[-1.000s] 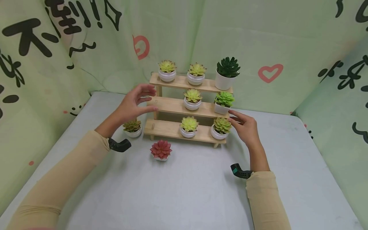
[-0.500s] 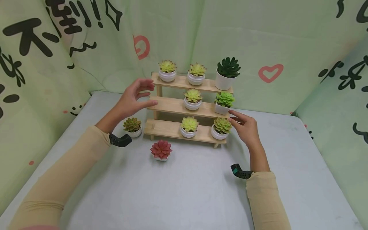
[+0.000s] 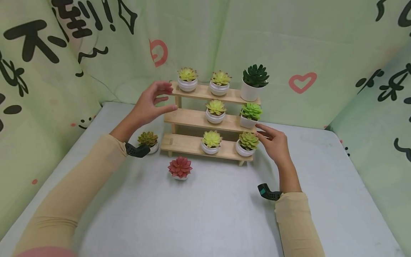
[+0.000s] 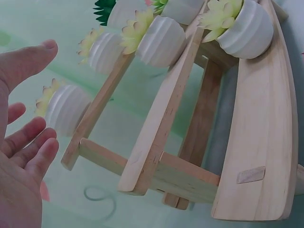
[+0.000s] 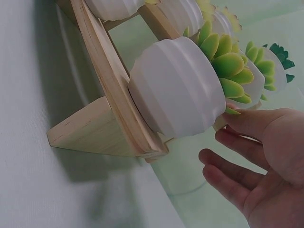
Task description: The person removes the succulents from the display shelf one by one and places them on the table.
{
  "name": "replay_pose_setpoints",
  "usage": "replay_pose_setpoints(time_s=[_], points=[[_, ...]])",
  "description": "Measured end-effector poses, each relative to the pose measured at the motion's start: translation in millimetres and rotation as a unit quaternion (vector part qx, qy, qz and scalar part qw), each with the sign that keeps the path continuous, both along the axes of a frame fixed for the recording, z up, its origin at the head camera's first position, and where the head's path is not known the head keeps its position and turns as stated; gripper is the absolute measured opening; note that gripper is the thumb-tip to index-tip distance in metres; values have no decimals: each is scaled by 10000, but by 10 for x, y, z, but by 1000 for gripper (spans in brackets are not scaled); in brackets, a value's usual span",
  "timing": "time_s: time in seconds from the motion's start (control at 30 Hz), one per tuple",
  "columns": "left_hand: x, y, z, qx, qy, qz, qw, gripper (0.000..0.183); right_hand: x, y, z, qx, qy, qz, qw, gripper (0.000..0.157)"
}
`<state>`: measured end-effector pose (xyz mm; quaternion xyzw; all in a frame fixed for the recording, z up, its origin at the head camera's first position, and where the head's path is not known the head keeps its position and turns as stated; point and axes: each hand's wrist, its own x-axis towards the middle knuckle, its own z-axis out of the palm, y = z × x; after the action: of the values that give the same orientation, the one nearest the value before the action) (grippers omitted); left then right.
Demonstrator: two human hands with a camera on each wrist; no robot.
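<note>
A three-tier wooden stand holds several potted succulents. My left hand is beside its upper left end, with thumb and fingers spread and nothing held. In the left wrist view this hand is near a yellow-green succulent in a white pot on the top tier. At the right end, my right hand has its fingertips beside the lower right succulent and the middle shelf's end. In the right wrist view its fingers are loosely bent; the leaves partly cover the thumb tip, and contact is unclear.
A red succulent stands on the white table before the stand. Another small green succulent sits left of the stand, partly behind the left wrist camera. A printed green curtain surrounds the table.
My left hand has risen along the stand's left end, from about the middle tier towards the top tier. The right hand and the pots have stayed in place.
</note>
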<state>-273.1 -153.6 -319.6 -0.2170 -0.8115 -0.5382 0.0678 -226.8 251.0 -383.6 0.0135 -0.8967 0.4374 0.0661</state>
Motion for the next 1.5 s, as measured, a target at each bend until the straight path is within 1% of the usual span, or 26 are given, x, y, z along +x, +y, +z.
replay_pose_setpoints(time_s=[0.27,0.57,0.8,1.03,1.23,1.5], points=[[-70,41,32,-44,-30,123,9999,70,2,10,2,10,-7,-2,10000,41],[-144,107,78,-118,-95,487,9987,69,1,14,15,37,-39,-29,10000,41],[-194,165,115,-21,-194,556,9983,70,2,18,19,46,-63,-56,10000,41],[-247,236,140,-139,-250,732,9969,71,6,16,18,16,-118,-83,9999,42],[-293,278,160,-218,-199,931,9952,69,-4,18,14,-12,-140,-41,9999,43],[-338,325,188,-283,-296,1112,9930,69,-3,15,-6,-8,-58,23,10000,42]])
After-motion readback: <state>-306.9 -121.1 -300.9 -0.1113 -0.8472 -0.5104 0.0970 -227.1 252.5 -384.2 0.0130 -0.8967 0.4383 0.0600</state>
